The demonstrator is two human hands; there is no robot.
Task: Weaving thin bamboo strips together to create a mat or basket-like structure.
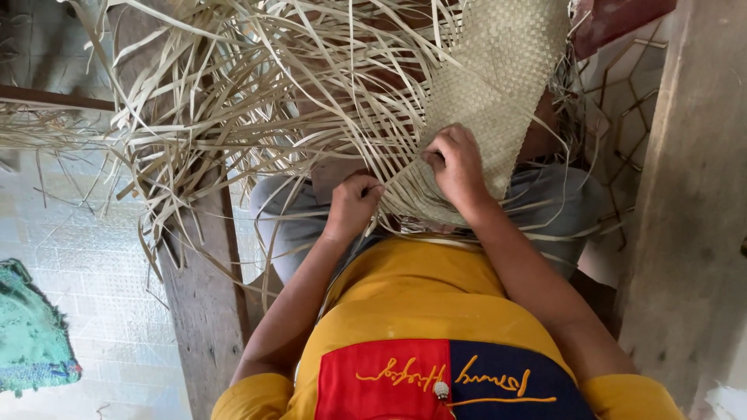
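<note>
A pale woven straw mat [498, 85] lies over my lap, its woven part at the upper right and many loose strips [257, 101] fanning out to the left. My left hand [352, 204] is closed around a few loose strips at the mat's near edge. My right hand [457, 162] presses on the woven edge, its fingers pinching a strip there. The two hands are a short distance apart at the weaving's working edge. My knees in grey trousers [288, 218] show under the strips.
A wooden plank [204, 303] runs under the strips on the left, over a light tiled floor [93, 280]. A green cloth [31, 334] lies at the far left. A grey post [692, 233] stands at the right.
</note>
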